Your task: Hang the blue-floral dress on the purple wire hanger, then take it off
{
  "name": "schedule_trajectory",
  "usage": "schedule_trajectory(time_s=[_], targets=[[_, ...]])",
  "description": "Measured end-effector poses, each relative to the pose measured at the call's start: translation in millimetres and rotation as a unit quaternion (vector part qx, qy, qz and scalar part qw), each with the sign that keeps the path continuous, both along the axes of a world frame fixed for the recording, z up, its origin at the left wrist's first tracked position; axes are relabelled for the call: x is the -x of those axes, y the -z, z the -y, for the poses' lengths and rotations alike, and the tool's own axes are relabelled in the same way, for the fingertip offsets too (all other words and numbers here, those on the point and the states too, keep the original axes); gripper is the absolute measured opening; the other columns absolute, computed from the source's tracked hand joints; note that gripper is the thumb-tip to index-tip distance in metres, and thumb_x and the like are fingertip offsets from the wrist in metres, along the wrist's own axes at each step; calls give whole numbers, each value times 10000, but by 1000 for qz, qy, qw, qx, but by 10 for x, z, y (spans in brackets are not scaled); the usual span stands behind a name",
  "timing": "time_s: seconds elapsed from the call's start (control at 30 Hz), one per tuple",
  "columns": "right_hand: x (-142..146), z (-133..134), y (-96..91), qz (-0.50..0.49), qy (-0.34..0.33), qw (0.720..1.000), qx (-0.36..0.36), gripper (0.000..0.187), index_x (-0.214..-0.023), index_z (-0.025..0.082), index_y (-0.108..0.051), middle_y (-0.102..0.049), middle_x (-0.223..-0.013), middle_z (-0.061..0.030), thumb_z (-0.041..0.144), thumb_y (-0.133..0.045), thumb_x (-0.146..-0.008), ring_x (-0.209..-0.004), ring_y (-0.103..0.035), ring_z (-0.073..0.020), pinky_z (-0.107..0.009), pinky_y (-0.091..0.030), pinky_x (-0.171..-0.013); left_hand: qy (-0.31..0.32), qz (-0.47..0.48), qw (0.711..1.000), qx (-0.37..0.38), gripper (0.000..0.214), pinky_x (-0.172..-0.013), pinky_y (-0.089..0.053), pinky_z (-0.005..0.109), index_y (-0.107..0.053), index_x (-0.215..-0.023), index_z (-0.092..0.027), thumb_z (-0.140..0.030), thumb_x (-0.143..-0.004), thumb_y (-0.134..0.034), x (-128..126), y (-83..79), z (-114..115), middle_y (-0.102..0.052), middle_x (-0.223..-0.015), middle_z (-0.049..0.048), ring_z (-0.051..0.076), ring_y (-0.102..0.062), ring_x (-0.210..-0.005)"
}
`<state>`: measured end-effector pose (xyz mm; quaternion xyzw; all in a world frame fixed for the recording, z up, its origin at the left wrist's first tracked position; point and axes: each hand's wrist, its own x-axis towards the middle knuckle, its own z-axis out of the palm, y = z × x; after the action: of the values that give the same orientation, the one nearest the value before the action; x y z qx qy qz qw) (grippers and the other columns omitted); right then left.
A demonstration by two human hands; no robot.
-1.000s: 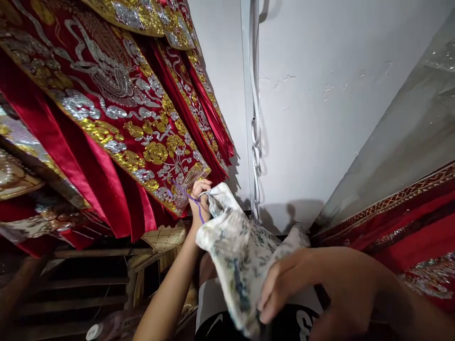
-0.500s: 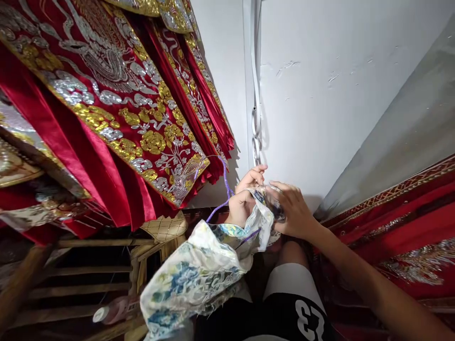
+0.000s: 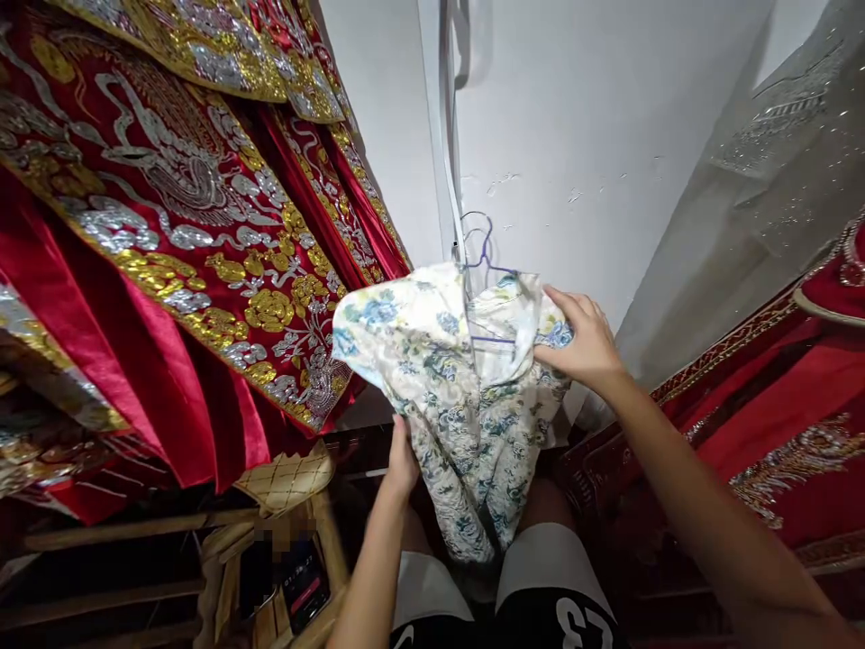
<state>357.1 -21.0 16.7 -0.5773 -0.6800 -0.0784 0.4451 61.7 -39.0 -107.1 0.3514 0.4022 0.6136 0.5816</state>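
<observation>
A white floral blouse (image 3: 439, 361) with blue and green flowers hangs in front of me on a thin purple hanger (image 3: 485, 257). The hanger's hook stands up above the neckline, close to the white wall. My right hand (image 3: 585, 338) pinches the blouse's shoulder at the right, thumb on top. At the lower left side of the cloth, my left hand (image 3: 402, 460) has its thumb in front, while its other fingers are mostly hidden by the fabric. The blouse's lower part droops between my knees.
Red costumes with gold and silver embroidery (image 3: 270, 306) hang at the left. More red beaded cloth (image 3: 777, 379) and a sheer sparkling fabric (image 3: 763, 180) are at the right. A bamboo chair (image 3: 223, 541) stands lower left, with a phone (image 3: 304, 586) by it. A pale strap (image 3: 442, 126) runs down the wall.
The blouse has swung upright and spread, its front now facing me, the hanger inside it. My left hand moved from the neckline down to its side; my right hand moved up to the shoulder.
</observation>
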Motion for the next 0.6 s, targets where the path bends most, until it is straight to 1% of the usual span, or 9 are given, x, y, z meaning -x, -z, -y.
schedule_trajectory(time_s=[0.1,0.17,0.23,0.3,0.33,0.37,0.43,0.5,0.6], targets=[[165,111,1,34,-31,999,17,849,-1512,277,-473,-558,-1394,-123,314,-690,-692,-1280,-505,-404,-595,-378,-1085,-37,-27,999,10,773,-1177,-386,424,-669,-1227,-216,-635,-601,-840,-49,323,183,-717,-1259,104,343,-518,-1386],[256,264,117,29,-69,997,20,790,-1506,285,-482,-511,-1493,-123,332,-684,-743,-1369,-439,-417,-629,-320,-1125,-36,-46,998,34,785,-1154,-409,432,-642,-1279,-198,-512,-603,-888,-97,463,307,-707,-1279,127,345,-568,-1337],[359,443,345,-44,-139,988,57,709,-1491,296,-500,-481,-1552,-107,379,-678,-810,-1438,-384,-405,-621,-294,-1155,-27,-50,996,61,779,-1142,-418,447,-639,-1296,-189,-473,-616,-892,-145,526,421,-704,-1284,145,354,-576,-1328],[509,614,675,-200,-202,950,130,631,-1461,295,-529,-534,-1517,-101,435,-668,-862,-1420,-441,-362,-545,-372,-1137,-2,-50,995,82,764,-1151,-407,459,-658,-1283,-186,-462,-611,-895,-182,528,507,-704,-1288,153,365,-565,-1340],[606,689,862,-298,-207,918,159,550,-1403,286,-576,-586,-1464,-105,460,-647,-886,-1364,-511,-341,-499,-431,-1093,15,-53,995,89,754,-1161,-396,465,-671,-1269,-183,-461,-605,-898,-193,516,536,-705,-1287,155,370,-561,-1343],[714,752,1048,-389,-178,888,169,453,-1276,265,-650,-668,-1343,-112,495,-642,-886,-1258,-595,-330,-468,-479,-1032,32,-57,994,92,742,-1169,-385,472,-685,-1249,-179,-463,-598,-900,-199,500,558,-709,-1280,156,374,-560,-1343],[934,842,1368,-489,-106,846,185,373,-957,234,-683,-746,-990,-91,567,-716,-793,-962,-682,-305,-419,-536,-860,53,-69,992,91,709,-1179,-373,484,-711,-1208,-175,-475,-594,-899,-194,473,580,-722,-1254,153,380,-569,-1330],[1105,889,1552,-497,-118,825,242,394,-725,243,-588,-656,-697,-37,618,-690,-788,-701,-629,-249,-378,-515,-693,60,-80,992,79,675,-1172,-384,490,-724,-1187,-176,-487,-611,-890,-168,456,590,-730,-1234,148,379,-590,-1302],[1184,915,1573,-444,-201,813,318,430,-645,258,-515,-565,-604,-10,608,-570,-889,-602,-551,-212,-352,-466,-626,65,-93,992,61,648,-1159,-402,485,-716,-1206,-179,-492,-658,-865,-121,432,609,-729,-1236,143,368,-609,-1276]])
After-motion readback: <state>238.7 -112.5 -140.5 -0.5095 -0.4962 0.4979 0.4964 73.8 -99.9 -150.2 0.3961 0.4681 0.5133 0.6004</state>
